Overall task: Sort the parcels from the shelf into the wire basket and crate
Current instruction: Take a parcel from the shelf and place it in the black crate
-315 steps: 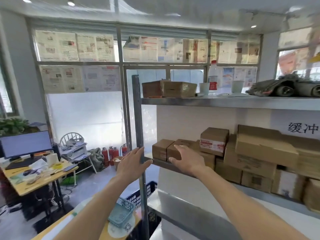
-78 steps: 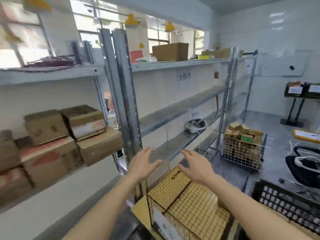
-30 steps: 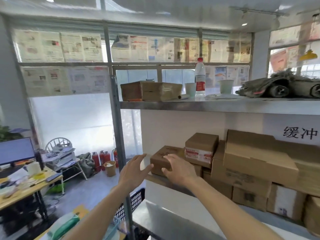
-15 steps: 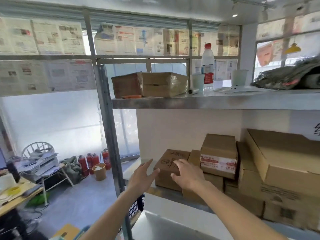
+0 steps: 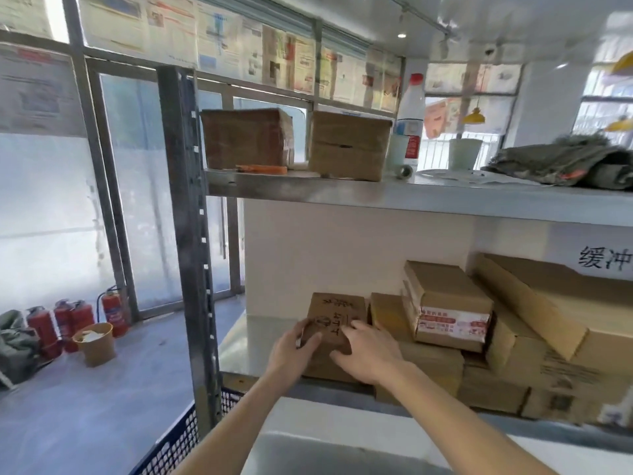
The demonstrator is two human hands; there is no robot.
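Note:
A small brown cardboard parcel (image 5: 337, 315) with black writing on top sits at the left end of the middle shelf (image 5: 239, 344). My left hand (image 5: 294, 347) grips its left front edge, thumb on top. My right hand (image 5: 368, 351) holds its right front corner, fingers curled over the top. More parcels are stacked to the right: one with a red and white label (image 5: 448, 305) and a large flat carton (image 5: 555, 310). A dark blue plastic crate (image 5: 171, 447) shows at the bottom left, below the shelf. The wire basket is out of view.
A grey steel upright (image 5: 186, 234) stands just left of my hands. The top shelf (image 5: 411, 195) carries two wrapped boxes (image 5: 349, 145), a bottle (image 5: 409, 121), cups and a dark bundle (image 5: 565, 162). Fire extinguishers (image 5: 73, 322) and a paper bucket (image 5: 94, 342) stand on the floor at the left.
Both hands have reached forward and closed on the leftmost small parcel; half a second ago they were spread just short of it. The view has moved closer to the shelf.

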